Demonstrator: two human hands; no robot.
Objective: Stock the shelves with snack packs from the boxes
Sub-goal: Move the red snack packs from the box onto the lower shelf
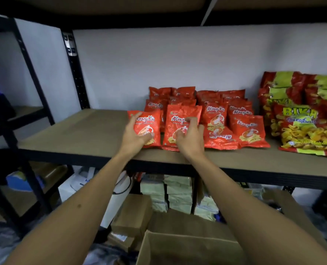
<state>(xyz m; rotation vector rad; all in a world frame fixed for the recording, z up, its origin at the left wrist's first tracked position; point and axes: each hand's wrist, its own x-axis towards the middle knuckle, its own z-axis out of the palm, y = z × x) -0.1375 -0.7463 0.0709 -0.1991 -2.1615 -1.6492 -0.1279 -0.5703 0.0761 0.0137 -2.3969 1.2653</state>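
Both bare arms reach up from the bottom of the frame to the brown shelf (78, 131) that runs across the middle. The left hand (134, 135) lies flat against the leftmost red snack pack (146, 129), fingers spread and fairly straight over its front and left edge, thumb low near the pack's bottom corner. The right hand (189, 137) is at the next red pack (179, 121) just to the right, its fingers curled over the pack's front near the printed name, holding it upright by a light pinch. These two packs stand side by side at the front edge of the shelf, just left of centre in the frame, touching or nearly touching each other. Behind and to the right of them stands a crowd of the same red packs (225, 109) in rows reaching back to the pale wall (158, 58); one in the front row has slumped flat. At the right edge of the frame larger red and yellow bags (300, 119) lean in a stack on the same shelf. The left part of the shelf board is bare. Below the shelf, at the lower centre, sits an open cardboard box (187, 249), with smaller brown cartons (134, 217) to its left and stacks of pale green packets (178, 192) behind it.
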